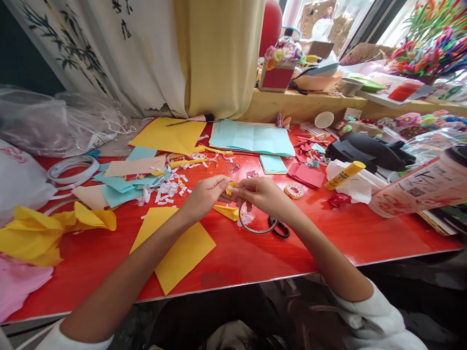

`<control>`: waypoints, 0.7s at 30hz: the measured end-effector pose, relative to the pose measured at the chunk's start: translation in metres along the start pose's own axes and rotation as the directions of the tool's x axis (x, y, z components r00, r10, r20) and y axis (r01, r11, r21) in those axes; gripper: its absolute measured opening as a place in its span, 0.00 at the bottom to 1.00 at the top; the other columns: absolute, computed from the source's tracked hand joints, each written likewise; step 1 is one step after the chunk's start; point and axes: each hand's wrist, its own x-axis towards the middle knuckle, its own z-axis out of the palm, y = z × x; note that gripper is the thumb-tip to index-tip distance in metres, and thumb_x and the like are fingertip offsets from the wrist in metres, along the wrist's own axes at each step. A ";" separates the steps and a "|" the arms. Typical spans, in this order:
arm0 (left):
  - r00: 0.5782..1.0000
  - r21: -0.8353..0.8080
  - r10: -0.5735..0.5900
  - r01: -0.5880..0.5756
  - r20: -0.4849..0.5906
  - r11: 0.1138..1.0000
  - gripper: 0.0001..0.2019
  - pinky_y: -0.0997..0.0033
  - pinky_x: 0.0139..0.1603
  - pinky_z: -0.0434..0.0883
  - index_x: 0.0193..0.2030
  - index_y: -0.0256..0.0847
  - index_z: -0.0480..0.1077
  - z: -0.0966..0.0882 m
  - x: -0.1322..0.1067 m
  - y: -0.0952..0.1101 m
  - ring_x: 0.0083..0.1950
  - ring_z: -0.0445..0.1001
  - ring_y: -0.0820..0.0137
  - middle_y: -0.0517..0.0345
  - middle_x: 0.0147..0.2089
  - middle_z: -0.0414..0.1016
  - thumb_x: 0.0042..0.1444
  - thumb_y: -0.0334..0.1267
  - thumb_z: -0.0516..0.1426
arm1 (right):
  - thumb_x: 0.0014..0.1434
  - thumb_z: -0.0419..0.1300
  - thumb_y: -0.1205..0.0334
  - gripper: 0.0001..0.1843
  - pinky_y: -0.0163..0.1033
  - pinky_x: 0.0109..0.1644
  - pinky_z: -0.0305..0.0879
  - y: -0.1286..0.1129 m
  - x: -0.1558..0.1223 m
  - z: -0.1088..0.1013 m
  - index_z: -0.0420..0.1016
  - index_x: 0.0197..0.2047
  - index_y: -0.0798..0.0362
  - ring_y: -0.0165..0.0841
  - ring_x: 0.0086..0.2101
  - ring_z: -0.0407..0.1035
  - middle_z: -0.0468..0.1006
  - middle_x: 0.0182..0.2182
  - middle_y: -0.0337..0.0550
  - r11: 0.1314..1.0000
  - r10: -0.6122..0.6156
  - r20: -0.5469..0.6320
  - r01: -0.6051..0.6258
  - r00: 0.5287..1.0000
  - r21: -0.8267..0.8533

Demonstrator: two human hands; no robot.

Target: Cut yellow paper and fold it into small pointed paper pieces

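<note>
Above the middle of the red table, my two hands meet at a small folded piece of yellow paper [230, 188]. My left hand [209, 194] pinches it from the left, fingers closed. My right hand [260, 192] is closed too, its fingertips at the paper's right side, and a thin roll of tape [251, 230] hangs from its fingers. Under the hands lies a folded yellow strip [228, 212]. Black-handled scissors [281, 229] rest behind the tape ring, partly hidden by it. A yellow paper sheet [189, 248] lies beneath my left forearm.
White paper scraps [170, 189] and blue paper pieces [120, 182] litter the left. At the back are a large yellow sheet [170, 133] and light blue sheets [251, 136]. To the right are red paper squares [305, 174], a glue stick [345, 175] and a large cup [419, 187].
</note>
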 end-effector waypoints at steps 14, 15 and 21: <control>0.998 0.105 0.041 -0.045 0.045 0.993 0.16 0.64 0.46 0.75 0.48 0.35 0.70 0.001 0.000 -0.004 0.40 0.77 0.68 0.52 0.41 0.77 0.58 0.42 0.54 | 0.60 0.51 0.59 0.15 0.33 0.26 0.57 -0.003 -0.001 0.002 0.72 0.27 0.56 0.24 0.19 0.66 0.77 0.23 0.42 0.983 0.028 -0.051 -0.037 0.998 -0.178; 0.998 0.129 0.048 -0.053 0.040 0.990 0.15 0.64 0.46 0.75 0.49 0.35 0.70 0.001 0.000 -0.004 0.40 0.77 0.68 0.52 0.41 0.77 0.58 0.41 0.54 | 0.60 0.51 0.60 0.15 0.33 0.26 0.57 -0.003 -0.001 0.002 0.72 0.27 0.56 0.24 0.19 0.66 0.77 0.23 0.42 0.983 0.034 -0.053 -0.043 0.998 -0.181; 0.991 0.349 0.131 -0.127 0.013 0.928 0.14 0.67 0.44 0.75 0.48 0.39 0.71 0.001 -0.003 -0.002 0.38 0.78 0.70 0.56 0.38 0.78 0.60 0.38 0.50 | 0.60 0.53 0.57 0.16 0.32 0.25 0.60 -0.003 -0.001 -0.002 0.74 0.29 0.58 0.23 0.18 0.66 0.79 0.25 0.43 0.998 0.056 0.004 -0.056 0.998 -0.038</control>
